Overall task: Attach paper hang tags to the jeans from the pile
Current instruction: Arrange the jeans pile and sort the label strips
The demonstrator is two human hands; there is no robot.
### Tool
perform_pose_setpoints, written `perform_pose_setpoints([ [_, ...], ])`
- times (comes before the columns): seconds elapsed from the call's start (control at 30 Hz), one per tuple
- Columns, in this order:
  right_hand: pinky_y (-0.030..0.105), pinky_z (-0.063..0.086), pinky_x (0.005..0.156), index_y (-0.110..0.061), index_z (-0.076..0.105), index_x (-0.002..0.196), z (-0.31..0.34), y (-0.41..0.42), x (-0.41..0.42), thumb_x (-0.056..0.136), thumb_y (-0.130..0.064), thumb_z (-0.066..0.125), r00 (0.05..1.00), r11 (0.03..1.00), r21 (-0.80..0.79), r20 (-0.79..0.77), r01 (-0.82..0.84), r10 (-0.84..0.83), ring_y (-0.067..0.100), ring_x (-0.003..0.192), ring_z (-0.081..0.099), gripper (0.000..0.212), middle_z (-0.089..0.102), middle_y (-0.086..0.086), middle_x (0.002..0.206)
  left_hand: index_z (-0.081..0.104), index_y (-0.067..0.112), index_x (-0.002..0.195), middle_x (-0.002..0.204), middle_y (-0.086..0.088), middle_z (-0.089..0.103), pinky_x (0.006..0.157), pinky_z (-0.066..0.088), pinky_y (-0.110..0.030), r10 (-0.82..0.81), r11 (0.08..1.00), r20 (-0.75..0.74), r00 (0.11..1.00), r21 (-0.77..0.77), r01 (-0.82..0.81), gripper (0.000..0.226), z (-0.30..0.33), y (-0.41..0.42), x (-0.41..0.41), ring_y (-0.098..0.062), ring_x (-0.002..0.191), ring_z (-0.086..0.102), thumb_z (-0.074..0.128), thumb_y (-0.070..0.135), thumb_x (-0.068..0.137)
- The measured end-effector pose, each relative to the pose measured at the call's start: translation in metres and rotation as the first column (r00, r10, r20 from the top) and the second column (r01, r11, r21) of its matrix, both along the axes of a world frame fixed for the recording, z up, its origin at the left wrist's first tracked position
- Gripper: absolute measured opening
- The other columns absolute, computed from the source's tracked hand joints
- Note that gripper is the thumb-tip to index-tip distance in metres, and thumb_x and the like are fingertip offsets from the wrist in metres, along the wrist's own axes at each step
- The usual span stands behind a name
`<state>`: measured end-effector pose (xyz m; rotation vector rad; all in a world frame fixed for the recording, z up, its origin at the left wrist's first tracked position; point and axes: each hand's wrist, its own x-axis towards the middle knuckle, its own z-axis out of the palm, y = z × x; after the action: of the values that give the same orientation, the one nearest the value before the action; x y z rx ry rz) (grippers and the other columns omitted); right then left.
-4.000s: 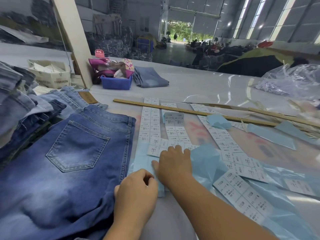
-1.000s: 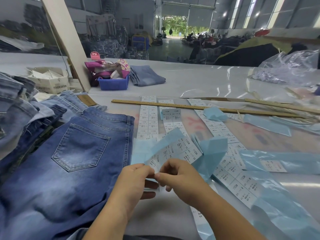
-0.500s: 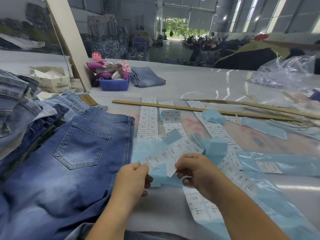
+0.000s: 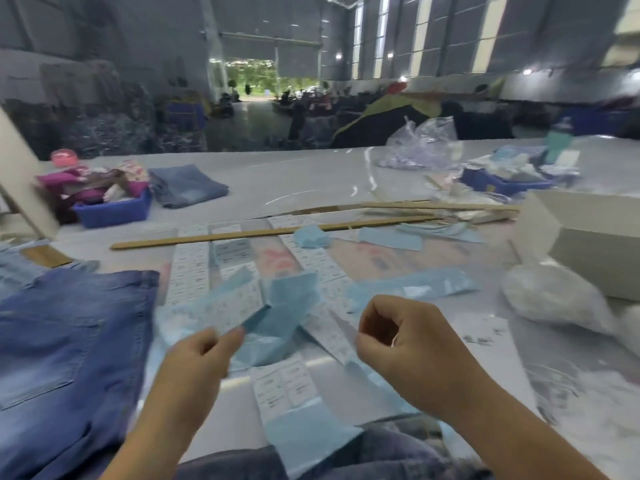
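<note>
Left hand (image 4: 199, 355) pinching the near corner of a white label strip on blue backing (image 4: 221, 306) — grip pressed together on the paper, strip lifted off the worktop (image 4: 311, 178) and angled up and away, probably to keep it taut for peeling. Right hand (image 4: 398, 337) curled, thumb against forefinger; looks like a pinch on a single small label, but motion blur hides whether anything sits between the fingertips. Hands held apart, consistent with a label just separated from the strip.

Jeans (image 4: 69, 341) lying flat at the left, back pocket up, waistband away from the body, right beside the left hand — close enough to take a tag without reaching. More denim at the far left edge, likely the pile.

More label sheets (image 4: 190, 268) fanned out in rows mid-worktop, one (image 4: 285, 384) directly below the hands — laid in the open for quick picking. Wooden ruler (image 4: 242, 235) lying across their far ends, perhaps as a weight. Loose blue backing scraps (image 4: 389, 237) pushed beyond it. White box (image 4: 588, 237) at right, blue bin (image 4: 110, 211) and folded jeans (image 4: 188, 185) at the back.

Nothing attached to the jeans yet.
</note>
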<state>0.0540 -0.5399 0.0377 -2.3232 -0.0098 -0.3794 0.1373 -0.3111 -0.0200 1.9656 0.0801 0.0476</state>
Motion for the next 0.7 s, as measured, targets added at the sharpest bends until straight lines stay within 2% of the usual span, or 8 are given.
perform_pose_setpoints([
  [0.07, 0.019, 0.042, 0.054, -0.022, 0.055, 0.065, -0.001, -0.018, -0.027, 0.079, -0.023, 0.066, 0.996, 0.994, -0.099, 0.079, 0.048, -0.040, 0.007, 0.061, 0.053, 0.018, 0.057, -0.010, 0.062, 0.057, 0.019, 0.046, 0.047, -0.002, 0.050, 0.040, 0.026, -0.020, -0.280, 0.951, -0.169, 0.945, -0.180, 0.250, 0.051, 0.022, -0.051, -0.018, -0.013, 0.036, 0.034, 0.067, 0.048, 0.087],
  [0.17, 0.027, 0.040, 0.055, -0.020, 0.050, 0.065, -0.005, -0.044, -0.054, 0.082, -0.023, 0.065, 0.977, 0.960, -0.242, 0.186, 0.144, -0.100, 0.013, 0.060, 0.047, 0.022, 0.049, -0.009, 0.061, 0.063, 0.017, 0.064, 0.054, 0.000, 0.060, 0.037, 0.030, -0.017, -0.528, 0.849, -0.217, 0.821, -0.117, 0.515, 0.041, 0.038, -0.125, -0.046, -0.014, 0.039, 0.046, 0.060, 0.046, 0.093],
  [0.23, 0.025, 0.032, 0.050, -0.021, 0.044, 0.065, -0.007, -0.060, -0.068, 0.080, -0.020, 0.065, 0.958, 0.926, -0.322, 0.261, 0.199, -0.115, 0.012, 0.055, 0.039, 0.025, 0.043, -0.010, 0.061, 0.064, 0.015, 0.068, 0.057, 0.000, 0.060, 0.038, 0.030, -0.019, -0.605, 0.795, -0.222, 0.764, -0.128, 0.592, 0.033, 0.044, -0.161, -0.060, -0.015, 0.042, 0.048, 0.064, 0.039, 0.089],
  [0.33, 0.015, 0.023, 0.047, -0.022, 0.051, 0.066, -0.012, -0.085, -0.086, 0.070, -0.015, 0.074, 0.937, 0.896, -0.352, 0.310, 0.269, -0.160, 0.012, 0.052, 0.039, 0.024, 0.050, -0.007, 0.061, 0.069, 0.022, 0.060, 0.061, -0.001, 0.058, 0.042, 0.028, -0.021, -0.665, 0.747, -0.245, 0.706, -0.199, 0.634, 0.031, 0.049, -0.198, -0.074, -0.015, 0.045, 0.048, 0.063, 0.033, 0.088],
  [0.43, 0.020, 0.033, 0.047, -0.020, 0.057, 0.069, -0.024, -0.108, -0.094, 0.069, -0.016, 0.077, 0.926, 0.886, -0.348, 0.324, 0.306, -0.192, 0.016, 0.053, 0.051, 0.020, 0.057, -0.006, 0.063, 0.068, 0.019, 0.066, 0.062, -0.001, 0.059, 0.044, 0.030, -0.021, -0.667, 0.745, -0.233, 0.708, -0.190, 0.640, 0.028, 0.047, -0.224, -0.083, -0.015, 0.046, 0.049, 0.062, 0.035, 0.088],
  [0.5, 0.018, 0.033, 0.048, -0.023, 0.055, 0.069, -0.034, -0.120, -0.094, 0.070, -0.018, 0.076, 0.924, 0.899, -0.313, 0.323, 0.306, -0.203, 0.010, 0.052, 0.045, 0.022, 0.054, -0.010, 0.063, 0.068, 0.014, 0.070, 0.061, -0.001, 0.060, 0.043, 0.031, -0.019, -0.657, 0.753, -0.219, 0.721, -0.143, 0.642, 0.022, 0.042, -0.238, -0.085, -0.014, 0.046, 0.050, 0.062, 0.028, 0.087],
  [0.57, 0.009, 0.027, 0.049, -0.031, 0.050, 0.067, -0.044, -0.130, -0.091, 0.076, -0.023, 0.071, 0.927, 0.923, -0.231, 0.290, 0.308, -0.236, 0.003, 0.052, 0.039, 0.024, 0.047, -0.017, 0.063, 0.068, 0.010, 0.072, 0.058, -0.001, 0.061, 0.041, 0.032, -0.018, -0.642, 0.762, -0.203, 0.740, -0.065, 0.644, 0.019, 0.036, -0.250, -0.083, -0.013, 0.046, 0.051, 0.061, 0.019, 0.087],
  [0.7, 0.015, 0.040, 0.057, -0.028, 0.058, 0.072, -0.065, -0.155, -0.085, 0.082, -0.042, 0.070, 0.946, 0.947, 0.041, 0.055, 0.318, -0.319, 0.003, 0.065, 0.053, 0.022, 0.058, -0.013, 0.072, 0.064, 0.010, 0.069, 0.055, -0.001, 0.060, 0.039, 0.033, -0.016, -0.601, 0.787, -0.214, 0.770, 0.010, 0.617, 0.025, 0.022, -0.266, -0.073, -0.012, 0.044, 0.047, 0.055, 0.011, 0.093],
])
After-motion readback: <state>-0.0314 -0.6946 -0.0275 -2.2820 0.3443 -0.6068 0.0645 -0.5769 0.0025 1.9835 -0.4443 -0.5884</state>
